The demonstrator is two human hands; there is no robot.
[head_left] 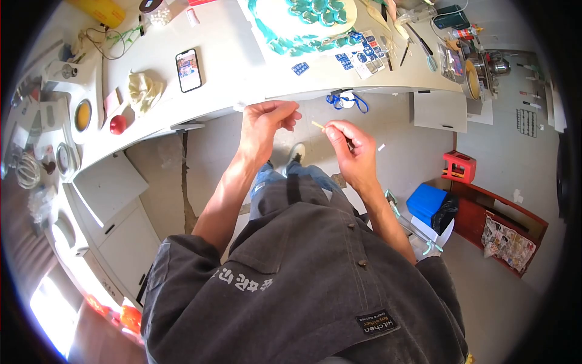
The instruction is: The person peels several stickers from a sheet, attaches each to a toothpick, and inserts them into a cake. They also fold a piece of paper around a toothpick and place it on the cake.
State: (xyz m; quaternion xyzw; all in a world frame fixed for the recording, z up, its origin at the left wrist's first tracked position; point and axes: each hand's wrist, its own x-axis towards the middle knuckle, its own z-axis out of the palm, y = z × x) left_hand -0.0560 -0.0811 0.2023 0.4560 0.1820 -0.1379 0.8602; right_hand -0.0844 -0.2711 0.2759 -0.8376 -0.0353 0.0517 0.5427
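Observation:
In front of the white table's edge, my right hand (351, 148) pinches a short, thin pale stick (317, 125) that points toward the left. My left hand (267, 125) is at the table edge with its fingers curled together. Something small and white lies by its wrist side on the edge; whether the fingers hold anything is hidden. Beyond the hands, a round white board (303, 30) carries teal, glossy shapes. Blue-and-white stickers (364, 56) lie to its right. A phone (188, 70) with a lit screen rests on the table at the left.
A crumpled cream cloth (144, 92) and a red round object (118, 125) sit on the left of the table. Knives and tools lie at the right. A blue box (426, 202) and a red stool (459, 167) stand on the floor at the right.

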